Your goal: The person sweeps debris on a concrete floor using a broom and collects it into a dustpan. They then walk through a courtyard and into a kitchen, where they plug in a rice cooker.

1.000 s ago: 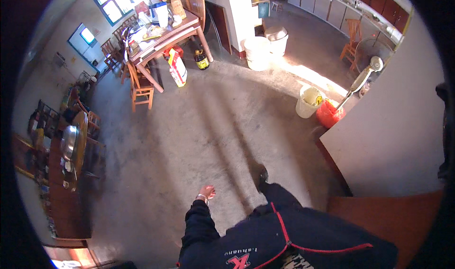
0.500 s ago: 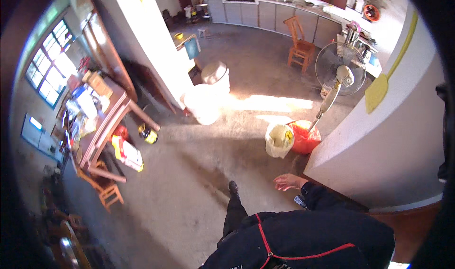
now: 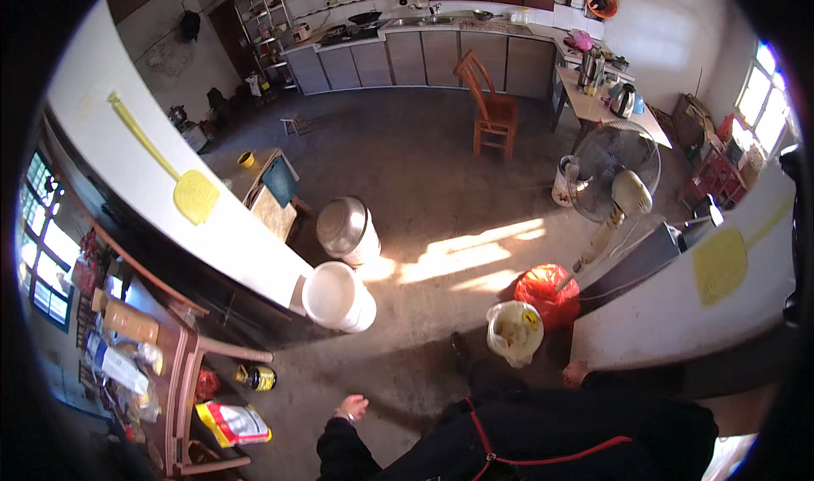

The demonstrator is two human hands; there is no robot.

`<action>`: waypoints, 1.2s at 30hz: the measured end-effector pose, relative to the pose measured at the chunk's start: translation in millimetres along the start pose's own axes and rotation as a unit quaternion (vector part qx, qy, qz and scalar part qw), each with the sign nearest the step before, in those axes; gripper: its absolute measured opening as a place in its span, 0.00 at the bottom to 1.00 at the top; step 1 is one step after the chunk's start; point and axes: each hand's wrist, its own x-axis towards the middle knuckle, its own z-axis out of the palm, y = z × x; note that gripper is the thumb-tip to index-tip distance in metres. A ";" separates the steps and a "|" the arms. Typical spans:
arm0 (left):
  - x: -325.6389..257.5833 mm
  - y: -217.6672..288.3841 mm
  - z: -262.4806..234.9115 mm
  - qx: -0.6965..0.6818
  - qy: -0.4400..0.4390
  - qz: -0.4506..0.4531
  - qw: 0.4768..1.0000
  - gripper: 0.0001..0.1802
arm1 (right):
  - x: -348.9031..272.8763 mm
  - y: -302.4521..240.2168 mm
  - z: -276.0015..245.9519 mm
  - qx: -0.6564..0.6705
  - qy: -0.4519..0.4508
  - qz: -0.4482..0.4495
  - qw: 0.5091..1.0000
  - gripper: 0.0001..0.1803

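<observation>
My left hand (image 3: pixel 352 407) hangs over the concrete floor with its fingers half curled and apart, nothing in it. My right hand (image 3: pixel 577 373) is small in view beside the low end of the white wall (image 3: pixel 644 333); its fingers are too indistinct to read, and whether it touches the wall I cannot tell. Just ahead of it stands a bin with a pale liner (image 3: pixel 515 333), scraps inside. A red plastic bag (image 3: pixel 547 296) sits against the bin's far side. My shoe (image 3: pixel 459 345) shows left of the bin.
A standing fan (image 3: pixel 629 194) rises behind the red bag. White buckets (image 3: pixel 339 299) stand left of the passage. At lower left is a cluttered table (image 3: pixel 182 379), with a yellow-red sack (image 3: pixel 233 424) and dark bottle (image 3: pixel 256 378) beside it. A wooden chair (image 3: pixel 493 112) stands farther off before the counter.
My view has swung left to right and moved forward; the bin, bag and fan appear closer. My left hand has come into view. My right hand has shifted right, toward the wall.
</observation>
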 end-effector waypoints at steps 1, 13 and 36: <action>19.6 51.0 -2.7 0.021 -0.021 0.045 0.999 0.24 | 19.1 13.0 -4.7 0.156 -0.075 0.036 0.984 0.13; 150.9 356.5 -31.0 0.062 -0.274 -0.009 0.960 0.25 | 384.3 139.5 -291.8 0.705 -0.020 0.136 0.696 0.13; 572.3 943.2 -275.1 -0.141 0.005 0.059 0.988 0.14 | 831.6 427.0 -612.2 0.347 -0.134 0.156 0.915 0.09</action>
